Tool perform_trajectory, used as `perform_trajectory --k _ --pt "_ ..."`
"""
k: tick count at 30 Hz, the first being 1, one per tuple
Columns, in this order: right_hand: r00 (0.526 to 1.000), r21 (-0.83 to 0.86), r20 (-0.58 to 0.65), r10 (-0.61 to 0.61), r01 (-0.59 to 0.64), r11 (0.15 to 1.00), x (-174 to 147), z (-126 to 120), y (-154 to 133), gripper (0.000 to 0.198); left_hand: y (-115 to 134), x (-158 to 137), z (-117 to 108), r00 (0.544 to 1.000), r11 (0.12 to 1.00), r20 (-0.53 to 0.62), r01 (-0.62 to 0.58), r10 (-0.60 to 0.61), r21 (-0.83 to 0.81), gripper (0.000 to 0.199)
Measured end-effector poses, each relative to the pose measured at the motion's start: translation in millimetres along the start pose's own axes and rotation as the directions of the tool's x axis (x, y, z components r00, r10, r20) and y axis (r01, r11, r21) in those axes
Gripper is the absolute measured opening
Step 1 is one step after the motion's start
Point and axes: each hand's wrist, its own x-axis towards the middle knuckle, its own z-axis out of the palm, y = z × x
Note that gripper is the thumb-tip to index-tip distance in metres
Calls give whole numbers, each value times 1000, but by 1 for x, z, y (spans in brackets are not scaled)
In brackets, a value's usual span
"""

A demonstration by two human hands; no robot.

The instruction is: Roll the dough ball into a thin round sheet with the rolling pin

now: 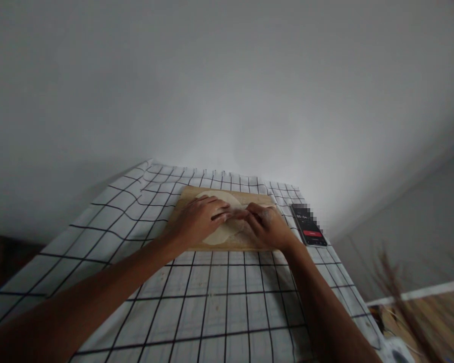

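A flat, round, pale sheet of dough (216,236) lies on a wooden board (208,247). My left hand (202,214) reaches over the dough from the left, its thumb and fingertips closed at the sheet's right part. My right hand (265,222) is curled at that same right edge, fingers pinched together close to the left fingertips. The bit of dough between the two hands is mostly covered by the fingers. Pale, floury traces show on the right hand and on the board beside it.
A white cloth with a dark grid (219,302) covers the table, with a few crumbs near the board's front. Right of the board lies a phone (309,227) with a lit screen. A plain wall (227,101) rises behind the table. Thin brown stalks (395,282) stand at the right.
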Motion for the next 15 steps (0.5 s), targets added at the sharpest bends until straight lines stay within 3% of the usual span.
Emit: perform_trajectory --k 5,10,15 --pt "998 33 60 -12 10 999 -1 0 -2 23 -1 -1 1 1000 1000 -1 5 -5 -13 20" --pt "999 1 -32 19 -19 1000 0 1 -5 28 0 -1 0 1000 1000 -1 14 -14 6 21" --pt "998 -12 42 37 -37 999 0 3 -7 25 1 0 0 1000 1000 3 1 -1 2 20"
